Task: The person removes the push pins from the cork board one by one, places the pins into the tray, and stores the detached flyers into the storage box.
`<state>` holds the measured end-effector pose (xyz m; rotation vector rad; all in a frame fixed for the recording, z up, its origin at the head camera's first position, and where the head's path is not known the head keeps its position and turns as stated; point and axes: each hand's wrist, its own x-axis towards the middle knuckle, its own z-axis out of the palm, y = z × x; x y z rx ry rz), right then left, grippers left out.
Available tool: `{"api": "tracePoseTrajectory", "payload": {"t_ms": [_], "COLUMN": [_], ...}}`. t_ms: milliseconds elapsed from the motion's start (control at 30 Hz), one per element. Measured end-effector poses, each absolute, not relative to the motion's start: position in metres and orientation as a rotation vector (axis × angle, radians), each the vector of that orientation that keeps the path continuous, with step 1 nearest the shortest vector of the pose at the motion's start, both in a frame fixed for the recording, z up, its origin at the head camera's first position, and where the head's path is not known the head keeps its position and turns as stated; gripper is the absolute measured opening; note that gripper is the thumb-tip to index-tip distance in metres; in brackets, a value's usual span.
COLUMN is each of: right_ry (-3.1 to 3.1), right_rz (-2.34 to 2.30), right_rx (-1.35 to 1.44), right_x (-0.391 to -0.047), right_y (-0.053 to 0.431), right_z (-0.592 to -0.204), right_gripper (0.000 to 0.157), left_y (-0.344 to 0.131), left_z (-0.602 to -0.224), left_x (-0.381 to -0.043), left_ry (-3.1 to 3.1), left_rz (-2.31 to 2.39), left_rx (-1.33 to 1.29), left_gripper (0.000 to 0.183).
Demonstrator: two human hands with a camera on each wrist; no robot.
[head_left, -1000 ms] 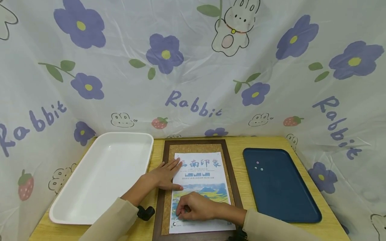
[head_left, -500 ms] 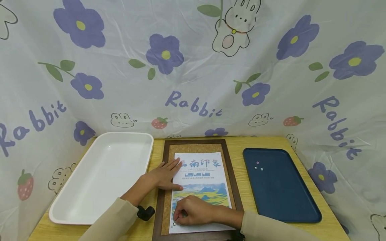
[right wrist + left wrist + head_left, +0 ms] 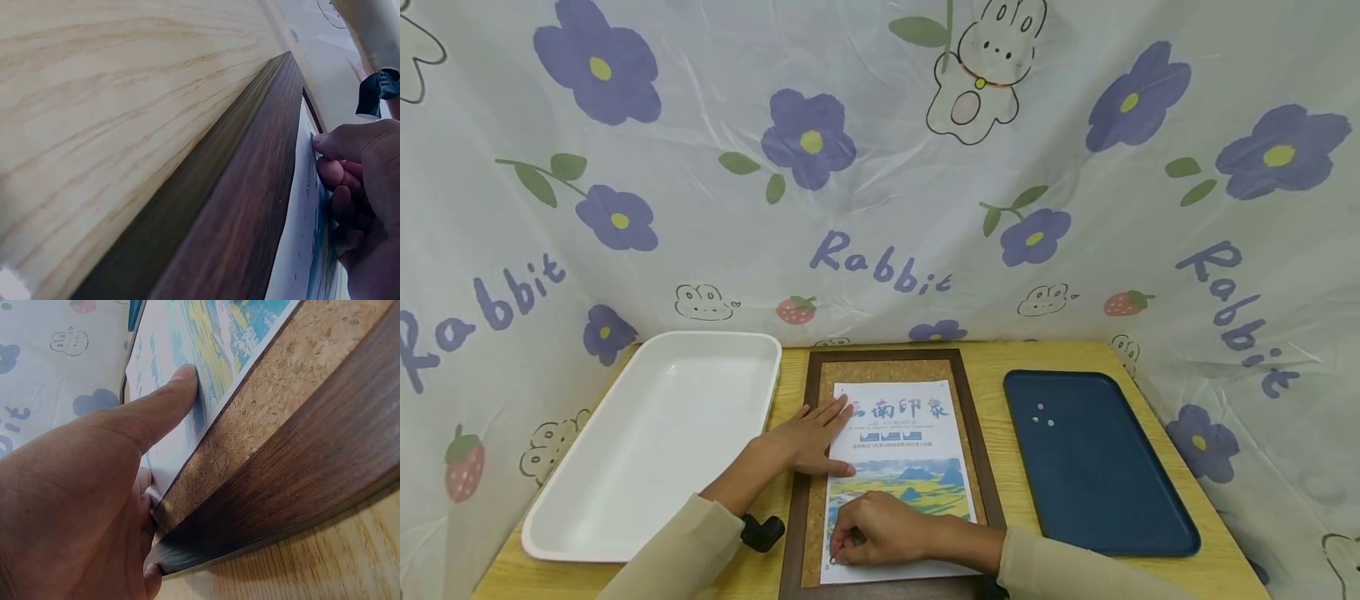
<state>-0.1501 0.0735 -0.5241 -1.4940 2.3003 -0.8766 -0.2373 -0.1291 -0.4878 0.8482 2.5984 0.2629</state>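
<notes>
Poster [image 3: 898, 467] lies face up on the cork board [image 3: 887, 372], within its frame. Left hand [image 3: 812, 439] rests across the board's left side, fingers spread, gripping nothing, thumb on the poster. Right hand [image 3: 887, 527] is curled, thumb and forefinger apparently pinching a pin [image 3: 832, 561] near the board's near-left corner; how deep the pin sits is not visible. Blue tray [image 3: 1097, 483], right of the board, carries three loose pins [image 3: 1041, 407]. Risk: sideways force could tilt the pin and tear the paper; lighter left-hand pressure could let it skew.
</notes>
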Motion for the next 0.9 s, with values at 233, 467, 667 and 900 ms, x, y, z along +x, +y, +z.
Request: {"api": "tracePoseTrajectory", "payload": {"t_ms": [233,467,667,900], "right_ry": [2.311,2.307,2.307,2.314], "right_rz": [-0.839,-0.819,-0.796,-0.78], "right_rx": [-1.481,-1.448,-1.415,-1.385], "right_x": [-0.15,-0.15,-0.151,-0.15], "right_y": [0.072,0.069,0.069,0.067], "right_z": [-0.523,-0.523,-0.521,-0.517], "right_gripper": [0.006,0.006,0.007,0.008], "left_y": [-0.129,-0.13,-0.127,-0.126], "left_z": [-0.486,-0.493,-0.49,-0.481], "left_x": [-0.236,-0.238,-0.238,-0.233], "left_ry": [2.59,2.598,2.602,2.594], "left_rz": [0.265,0.275,0.232,0.223], "left_rx": [0.835,0.839,0.812,0.815], "left_gripper": [0.109,0.108,0.105,0.104]}}
